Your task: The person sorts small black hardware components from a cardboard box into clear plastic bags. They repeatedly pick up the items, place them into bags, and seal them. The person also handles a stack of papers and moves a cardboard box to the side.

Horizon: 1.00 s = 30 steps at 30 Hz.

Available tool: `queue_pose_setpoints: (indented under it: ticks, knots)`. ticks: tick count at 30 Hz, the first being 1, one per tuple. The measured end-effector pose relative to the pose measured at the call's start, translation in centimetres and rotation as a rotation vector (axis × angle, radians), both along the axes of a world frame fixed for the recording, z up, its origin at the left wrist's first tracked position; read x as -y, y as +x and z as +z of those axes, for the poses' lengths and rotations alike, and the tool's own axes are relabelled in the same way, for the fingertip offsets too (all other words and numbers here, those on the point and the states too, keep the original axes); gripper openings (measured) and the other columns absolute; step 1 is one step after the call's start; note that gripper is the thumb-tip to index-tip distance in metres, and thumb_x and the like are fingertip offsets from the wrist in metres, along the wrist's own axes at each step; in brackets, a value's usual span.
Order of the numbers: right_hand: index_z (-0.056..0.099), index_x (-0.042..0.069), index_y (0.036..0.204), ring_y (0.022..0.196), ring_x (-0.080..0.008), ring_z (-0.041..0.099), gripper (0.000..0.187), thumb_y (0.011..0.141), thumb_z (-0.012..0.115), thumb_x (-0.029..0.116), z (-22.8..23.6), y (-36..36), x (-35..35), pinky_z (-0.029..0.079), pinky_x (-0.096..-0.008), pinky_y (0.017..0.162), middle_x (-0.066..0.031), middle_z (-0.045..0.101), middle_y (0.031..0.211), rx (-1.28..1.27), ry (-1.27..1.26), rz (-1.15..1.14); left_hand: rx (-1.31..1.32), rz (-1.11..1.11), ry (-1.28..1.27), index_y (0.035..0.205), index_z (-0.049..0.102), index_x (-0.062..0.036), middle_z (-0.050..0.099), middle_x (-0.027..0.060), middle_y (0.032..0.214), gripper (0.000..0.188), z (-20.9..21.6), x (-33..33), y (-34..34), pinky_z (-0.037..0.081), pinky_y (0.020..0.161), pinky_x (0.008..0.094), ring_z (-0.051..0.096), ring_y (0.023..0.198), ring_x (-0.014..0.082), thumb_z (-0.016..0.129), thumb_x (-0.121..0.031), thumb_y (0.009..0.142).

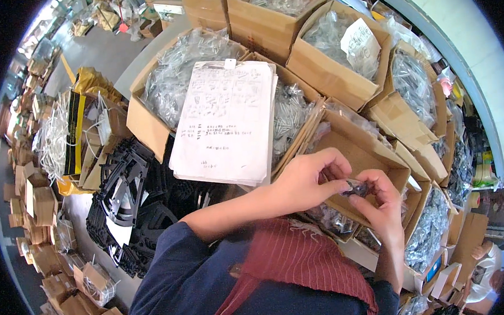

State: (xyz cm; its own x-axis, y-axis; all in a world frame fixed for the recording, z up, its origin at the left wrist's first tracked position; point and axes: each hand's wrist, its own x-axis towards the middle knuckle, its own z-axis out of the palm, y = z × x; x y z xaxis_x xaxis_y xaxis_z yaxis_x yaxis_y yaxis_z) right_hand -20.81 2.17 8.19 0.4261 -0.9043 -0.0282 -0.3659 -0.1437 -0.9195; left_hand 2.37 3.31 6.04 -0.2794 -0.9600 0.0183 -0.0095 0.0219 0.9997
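Observation:
Between my two hands is a small clear plastic bag (355, 188) with dark bits inside, too small to make out. My left hand (317, 179) pinches its left side with thumb and fingers. My right hand (383, 198) grips its other side, fingertips close to those of the left. Both hands are over an open cardboard box (358, 142) whose brown bottom shows. Left of it, a clipboard with handwritten sheets (221, 130) lies across boxes of bagged parts.
Boxes of bagged metal parts (287, 115) and clear bags (337, 37) surround the spot. Black plastic frames (130, 194) are piled at the left, near a bundle of white cords (54, 138). Cardboard boxes (41, 202) line the far left. Another person (487, 273) is at the lower right.

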Motion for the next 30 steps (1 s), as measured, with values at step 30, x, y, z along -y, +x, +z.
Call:
queue_pose_setpoints:
  ticks: [30]
  knots:
    - [0.058, -0.004, 0.127, 0.077, -0.0185, 0.07, 0.04, 0.089, 0.067, 0.003, 0.5, -0.9, -2.0, 0.058, -0.0315, 0.064, -0.0119, 0.069, 0.098, 0.394, 0.506, -0.023, 0.291, 0.046, -0.344, 0.096, 0.068, -0.0033, 0.067, 0.0121, 0.087, 0.009, -0.5, 0.9, -1.3, 0.051, 0.066, 0.0375, 0.067, 0.077, 0.0279, 0.072, -0.01, 0.092]
